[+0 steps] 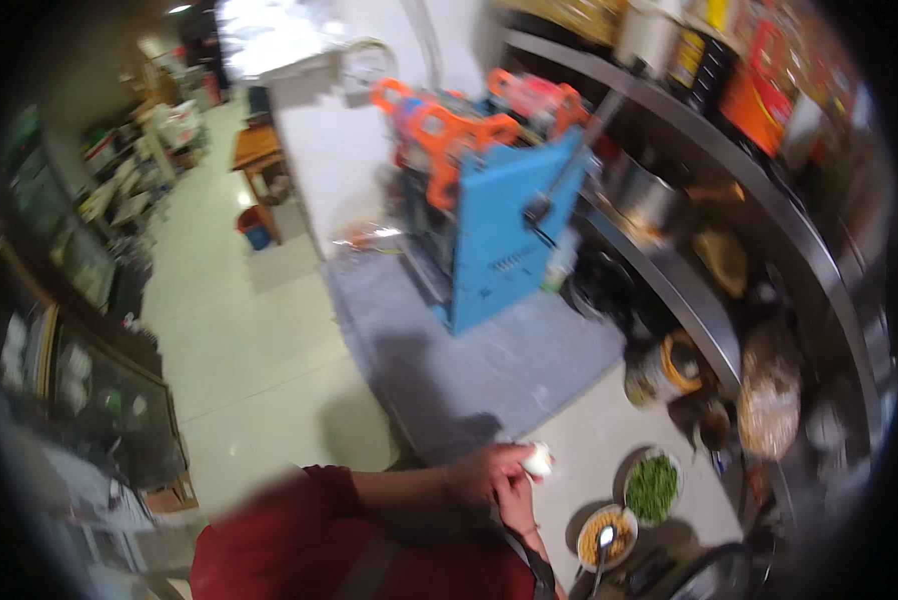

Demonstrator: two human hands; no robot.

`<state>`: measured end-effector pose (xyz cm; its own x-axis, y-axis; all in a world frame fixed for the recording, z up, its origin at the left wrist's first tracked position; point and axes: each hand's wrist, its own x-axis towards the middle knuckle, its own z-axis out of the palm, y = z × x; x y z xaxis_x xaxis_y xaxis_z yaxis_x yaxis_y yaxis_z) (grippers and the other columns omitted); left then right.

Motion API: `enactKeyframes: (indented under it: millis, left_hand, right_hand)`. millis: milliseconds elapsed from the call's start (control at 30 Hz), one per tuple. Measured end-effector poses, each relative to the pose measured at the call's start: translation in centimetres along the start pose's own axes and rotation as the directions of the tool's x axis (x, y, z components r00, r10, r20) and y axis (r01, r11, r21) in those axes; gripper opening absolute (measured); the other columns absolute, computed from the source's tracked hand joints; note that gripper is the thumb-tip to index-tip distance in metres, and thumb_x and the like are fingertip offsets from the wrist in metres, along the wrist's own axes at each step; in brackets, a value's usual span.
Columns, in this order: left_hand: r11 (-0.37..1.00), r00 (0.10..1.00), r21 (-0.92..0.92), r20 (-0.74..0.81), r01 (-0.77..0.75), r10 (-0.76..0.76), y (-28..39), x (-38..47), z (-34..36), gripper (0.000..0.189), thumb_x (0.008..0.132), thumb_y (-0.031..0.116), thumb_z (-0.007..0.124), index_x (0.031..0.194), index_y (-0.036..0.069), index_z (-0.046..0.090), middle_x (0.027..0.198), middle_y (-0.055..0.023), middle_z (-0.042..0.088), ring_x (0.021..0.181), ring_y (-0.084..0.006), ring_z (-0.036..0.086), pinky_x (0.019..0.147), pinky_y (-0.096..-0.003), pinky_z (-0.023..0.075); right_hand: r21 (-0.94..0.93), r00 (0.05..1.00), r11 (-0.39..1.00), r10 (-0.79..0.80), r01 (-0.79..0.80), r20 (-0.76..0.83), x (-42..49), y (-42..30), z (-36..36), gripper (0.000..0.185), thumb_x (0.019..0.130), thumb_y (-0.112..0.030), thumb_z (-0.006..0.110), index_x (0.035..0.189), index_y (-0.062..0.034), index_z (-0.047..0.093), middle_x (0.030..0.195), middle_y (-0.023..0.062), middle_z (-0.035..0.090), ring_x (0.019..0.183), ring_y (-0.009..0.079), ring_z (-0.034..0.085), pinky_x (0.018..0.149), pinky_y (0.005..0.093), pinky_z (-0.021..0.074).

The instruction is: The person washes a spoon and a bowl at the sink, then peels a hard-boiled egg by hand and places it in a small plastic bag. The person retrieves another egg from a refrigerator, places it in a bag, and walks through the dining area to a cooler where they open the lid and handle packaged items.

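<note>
Low in the head view, my left hand (482,474) is closed around a small white, rounded thing (537,459) that looks like a peeled egg, with a brownish patch at its edge. My right hand (516,506) is just below, its fingers against the left hand; blur hides whether it also grips the white thing. To the right of the hands stand a bowl of chopped green leaves (651,489) and a bowl of yellowish-brown bits (606,538) with a metal spoon (605,541) in it.
A blue panel (505,240) with orange frame parts (449,139) stands on the grey worktop (486,375). Metal shelves (666,285) with jars, pots and packets line the right side. Beyond the counter's left edge lie the pale floor (261,337), a wooden stool (257,150) and a bucket (254,229).
</note>
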<state>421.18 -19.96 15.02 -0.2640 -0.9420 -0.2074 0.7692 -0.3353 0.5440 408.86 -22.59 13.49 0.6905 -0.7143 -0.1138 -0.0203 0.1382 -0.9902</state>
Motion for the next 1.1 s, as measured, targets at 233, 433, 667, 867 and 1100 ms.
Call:
enactKeyframes:
  millis: [233, 433, 667, 867, 1100]
  left_hand:
    - [0.867, 0.996, 0.494, -0.017, -0.07, 0.091, 2.1, -0.4, 0.8, 0.047, 0.092, 0.021, 0.05, 0.132, -0.003, 0.046, 0.117, -0.0115, 0.06, 0.098, -0.0148, 0.058, 0.088, -0.0286, 0.0444]
    - [0.957, 0.993, 0.267, 0.001, -0.112, 0.116, 5.5, -0.9, 4.6, 0.054, 0.084, 0.011, 0.055, 0.135, -0.002, 0.043, 0.122, -0.0147, 0.059, 0.099, -0.0157, 0.059, 0.089, -0.0288, 0.0469]
    - [0.951, 0.986, 0.263, 0.001, -0.163, 0.168, 7.9, -0.5, 6.9, 0.06, 0.078, -0.004, 0.059, 0.136, -0.002, 0.042, 0.128, -0.0195, 0.055, 0.113, -0.0216, 0.056, 0.096, -0.0329, 0.0454]
    - [0.931, 0.975, 0.291, 0.062, -0.221, 0.213, 8.1, 0.0, 7.4, 0.064, 0.075, -0.009, 0.063, 0.135, -0.002, 0.042, 0.129, -0.0185, 0.054, 0.117, -0.022, 0.053, 0.099, -0.034, 0.0434]
    - [0.931, 0.984, 0.319, 0.088, -0.178, 0.158, 8.3, 0.0, 7.4, 0.06, 0.08, -0.006, 0.058, 0.138, -0.003, 0.039, 0.127, -0.015, 0.054, 0.111, -0.0222, 0.058, 0.096, -0.0348, 0.0459]
  right_hand:
    - [-0.08, 0.994, 0.992, 0.099, -0.096, 0.036, -0.2, -0.9, -0.5, 0.024, 0.096, -0.021, 0.05, 0.096, 0.001, 0.06, 0.083, 0.0051, 0.063, 0.078, 0.0134, 0.06, 0.067, 0.0277, 0.0468]
    - [0.117, 0.987, 0.98, 0.162, -0.159, -0.009, -0.4, -2.0, -0.1, 0.012, 0.096, -0.014, 0.051, 0.1, -0.0041, 0.057, 0.074, -0.0026, 0.053, 0.067, 0.0059, 0.049, 0.06, 0.0212, 0.0411]
    - [0.214, 0.998, 0.974, 0.064, -0.069, 0.028, -0.3, -1.3, -0.9, 0.02, 0.094, -0.009, 0.053, 0.113, -0.0034, 0.053, 0.073, -0.0049, 0.051, 0.068, 0.0047, 0.047, 0.061, 0.0203, 0.0395]
    - [0.178, 0.998, 0.982, 0.066, -0.063, -0.011, -0.3, -0.9, -0.9, 0.015, 0.093, -0.007, 0.054, 0.107, -0.0024, 0.057, 0.076, -0.0036, 0.054, 0.071, 0.0049, 0.049, 0.063, 0.0207, 0.0406]
    - [0.138, 0.999, 0.99, -0.005, 0.009, -0.033, 0.0, -1.1, -0.9, 0.014, 0.092, -0.005, 0.054, 0.105, -0.0016, 0.058, 0.081, -0.0017, 0.056, 0.075, 0.0059, 0.052, 0.066, 0.0214, 0.0424]
